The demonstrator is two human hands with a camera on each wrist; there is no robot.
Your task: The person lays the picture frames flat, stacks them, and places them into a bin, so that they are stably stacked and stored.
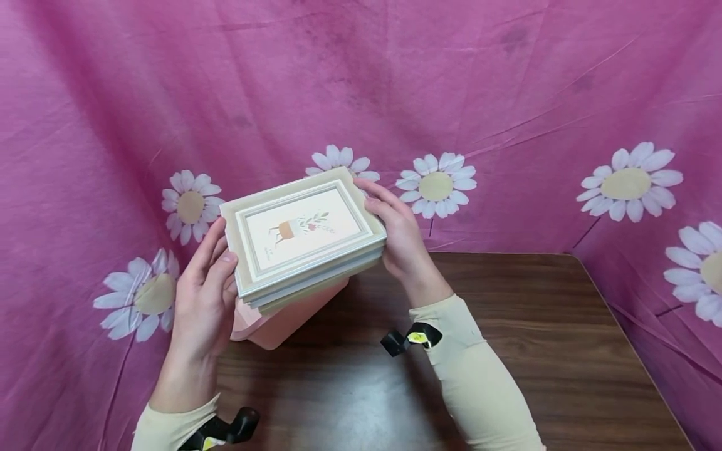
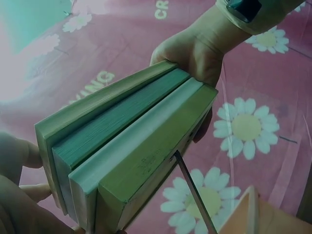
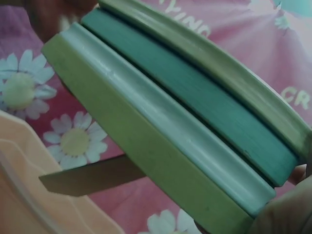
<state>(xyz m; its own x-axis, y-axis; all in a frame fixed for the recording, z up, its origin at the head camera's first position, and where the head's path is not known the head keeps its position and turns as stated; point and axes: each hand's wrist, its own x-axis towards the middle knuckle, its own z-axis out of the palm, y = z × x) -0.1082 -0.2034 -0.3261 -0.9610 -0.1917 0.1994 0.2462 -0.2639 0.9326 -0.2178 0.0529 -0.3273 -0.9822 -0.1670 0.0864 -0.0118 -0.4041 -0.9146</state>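
Observation:
A stack of several picture frames (image 1: pixel 316 258) is held up in the air between both hands. The top picture frame (image 1: pixel 301 225) has a cream border and a print of an orange stool-like pot with leaves. My left hand (image 1: pixel 203 294) grips the stack's left end, thumb at the top frame's edge. At the opposite end, my right hand (image 1: pixel 397 228) holds on with its thumb near the upper right corner. Green, teal and pale edges show in the left wrist view, where a thin stand leg (image 2: pixel 192 187) juts from the bottommost frame.
Beneath the stack, a pink plastic bin (image 1: pixel 282 322) stands on the dark wood table (image 1: pixel 519 300), partly covered from sight. A pink cloth (image 1: pixel 361 81) with white daisies hangs behind and along both sides.

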